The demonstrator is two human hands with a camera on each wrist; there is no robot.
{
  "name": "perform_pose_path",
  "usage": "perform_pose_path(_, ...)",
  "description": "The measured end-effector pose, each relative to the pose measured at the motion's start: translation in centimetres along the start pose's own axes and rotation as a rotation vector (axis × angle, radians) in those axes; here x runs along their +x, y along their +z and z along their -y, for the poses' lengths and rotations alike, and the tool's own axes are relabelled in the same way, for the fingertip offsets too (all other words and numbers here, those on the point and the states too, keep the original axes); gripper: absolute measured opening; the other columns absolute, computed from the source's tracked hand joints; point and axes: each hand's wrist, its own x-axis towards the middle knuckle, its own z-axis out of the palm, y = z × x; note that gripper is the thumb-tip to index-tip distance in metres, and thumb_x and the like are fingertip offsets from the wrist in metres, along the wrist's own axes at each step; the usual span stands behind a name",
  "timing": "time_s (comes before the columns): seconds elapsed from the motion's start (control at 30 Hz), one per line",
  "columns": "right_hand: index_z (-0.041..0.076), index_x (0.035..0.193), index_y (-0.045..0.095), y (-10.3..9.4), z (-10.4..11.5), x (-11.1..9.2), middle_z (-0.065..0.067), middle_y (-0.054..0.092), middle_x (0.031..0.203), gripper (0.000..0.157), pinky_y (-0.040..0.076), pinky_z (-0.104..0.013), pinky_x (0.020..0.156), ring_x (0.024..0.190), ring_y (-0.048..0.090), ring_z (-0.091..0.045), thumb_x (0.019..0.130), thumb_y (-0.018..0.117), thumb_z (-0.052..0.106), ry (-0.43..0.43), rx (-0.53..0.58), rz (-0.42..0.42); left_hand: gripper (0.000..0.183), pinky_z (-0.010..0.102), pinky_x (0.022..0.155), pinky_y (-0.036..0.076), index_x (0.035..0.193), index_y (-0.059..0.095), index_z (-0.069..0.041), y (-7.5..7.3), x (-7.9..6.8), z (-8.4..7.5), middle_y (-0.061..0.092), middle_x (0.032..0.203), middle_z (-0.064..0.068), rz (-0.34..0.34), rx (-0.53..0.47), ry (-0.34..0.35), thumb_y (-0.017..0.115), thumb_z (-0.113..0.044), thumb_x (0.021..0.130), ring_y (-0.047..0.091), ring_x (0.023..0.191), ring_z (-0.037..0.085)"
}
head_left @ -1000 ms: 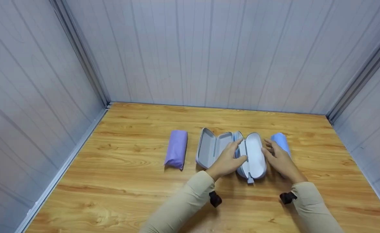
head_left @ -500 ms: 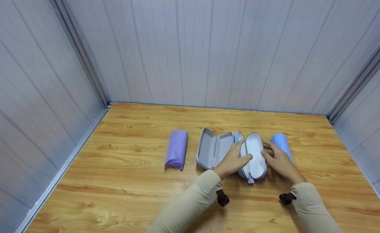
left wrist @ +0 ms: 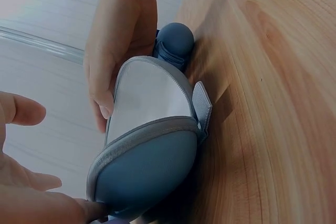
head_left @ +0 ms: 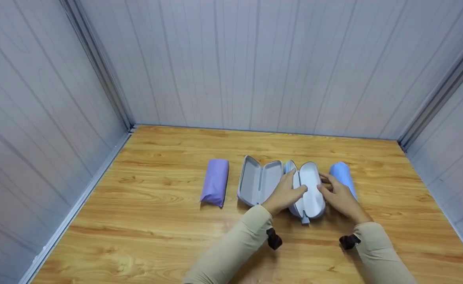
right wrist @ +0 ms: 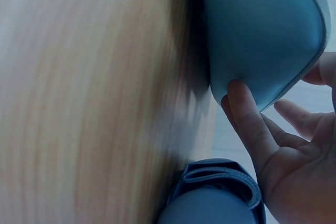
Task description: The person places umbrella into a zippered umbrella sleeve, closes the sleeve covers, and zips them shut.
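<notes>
A blue zip-edged glasses case (head_left: 310,189) with a white lining stands open on the table. My left hand (head_left: 284,193) is over its left shell. In the left wrist view, a left fingertip touches the shell's outer side, while the left thumb (left wrist: 23,111) stays apart. My right hand (head_left: 340,197) is at the right shell. In the right wrist view, its extended fingers (right wrist: 252,119) touch the blue outside, and its thumb is near the rim. A second open case (head_left: 251,185), lined in grey, lies left of the blue one, partly hidden by my left hand.
A purple wrapped bundle (head_left: 215,182) lies to the left of the cases. Just beyond my right hand is a rounded blue cloth-covered roll (head_left: 342,175). Panel walls (head_left: 255,71) enclose the wooden table (head_left: 156,221) at the back and sides.
My left hand has moved slightly right over the blue case's left shell. My right hand has shifted a little closer around the right shell. Both cases are still open.
</notes>
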Motion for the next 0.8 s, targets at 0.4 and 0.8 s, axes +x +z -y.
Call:
perform_pose_path(0.4, 0.009, 0.139, 0.036, 0.1, -0.3, 0.1, -0.022, 0.049, 0.126, 0.055, 0.047, -0.045, 0.083, 0.107, 0.053, -0.032, 0.092, 0.052, 0.033, 0.031, 0.015, 0.008, 0.074, 0.031, 0.104, 0.024, 0.143, 0.023, -0.002, -0.3, 1.0, 0.9, 0.027, 0.144, 0.013, -0.038, -0.002, -0.035, 0.055, -0.033, 0.084, 0.025, 0.131, 0.021)
perform_pose_path(0.8, 0.007, 0.140, 0.033, 0.0, -0.1, 0.1, -0.023, 0.047, 0.126, 0.056, 0.045, -0.046, 0.085, 0.108, 0.052, -0.033, 0.093, 0.052, 0.033, 0.026, 0.030, 0.034, 0.077, 0.035, 0.102, 0.027, 0.145, 0.018, -0.005, 0.2, 1.1, 1.4, 0.021, 0.146, 0.015, -0.021, -0.083, -0.169, 0.054, -0.035, 0.083, 0.023, 0.131, 0.023)
